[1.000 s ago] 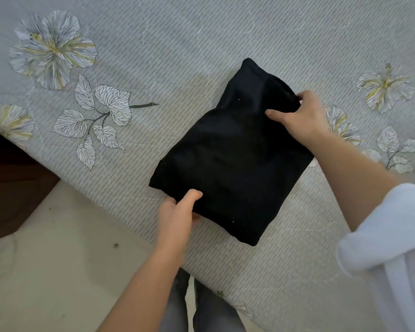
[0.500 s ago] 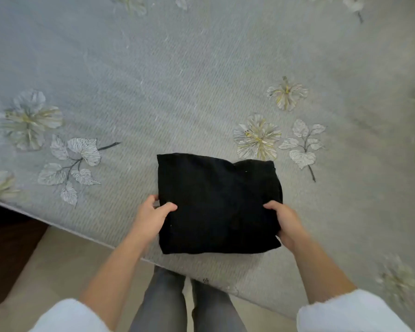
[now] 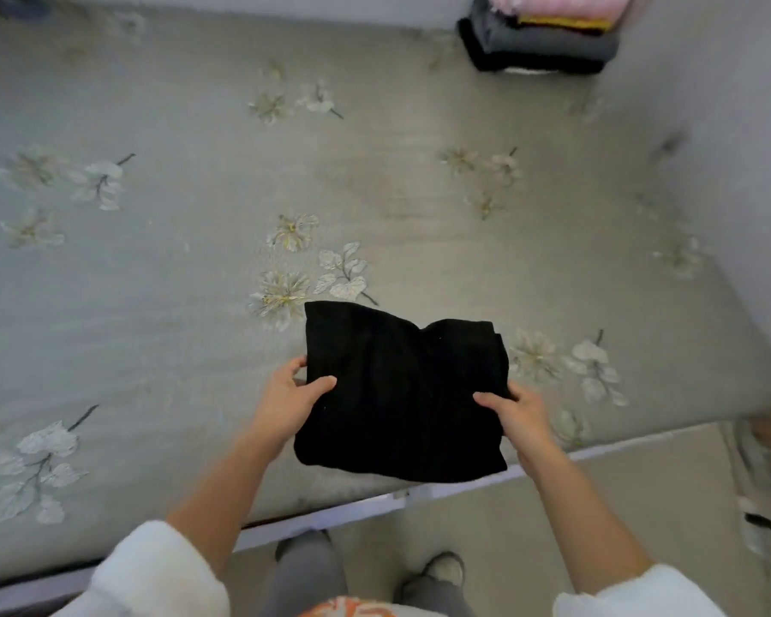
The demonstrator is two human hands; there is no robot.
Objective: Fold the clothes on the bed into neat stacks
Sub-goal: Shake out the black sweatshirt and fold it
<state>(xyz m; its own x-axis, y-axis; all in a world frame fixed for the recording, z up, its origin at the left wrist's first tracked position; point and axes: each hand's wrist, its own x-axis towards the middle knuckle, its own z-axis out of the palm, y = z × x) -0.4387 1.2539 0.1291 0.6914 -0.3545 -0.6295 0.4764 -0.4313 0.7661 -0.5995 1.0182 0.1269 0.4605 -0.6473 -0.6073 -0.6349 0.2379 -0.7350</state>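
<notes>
A folded black garment [image 3: 401, 389] is held just above the near edge of the grey flowered bed [image 3: 197, 269]. My left hand [image 3: 288, 405] grips its left side, thumb on top and fingers underneath. My right hand [image 3: 517, 414] grips its right side the same way. The garment's far edge sags a little in the middle. A stack of folded clothes [image 3: 539, 37], black and grey at the bottom with yellow and pink above, stands at the far right of the bed.
The bed's near edge [image 3: 375, 505] runs across below the garment, with pale floor [image 3: 597, 505] beyond it. My legs and shoes [image 3: 437, 572] stand at the bedside. A wall [image 3: 739, 171] borders the bed on the right.
The garment was turned square, and both hands have lifted it and carried it a little right. The view has tilted up, so the far stack of clothes now shows.
</notes>
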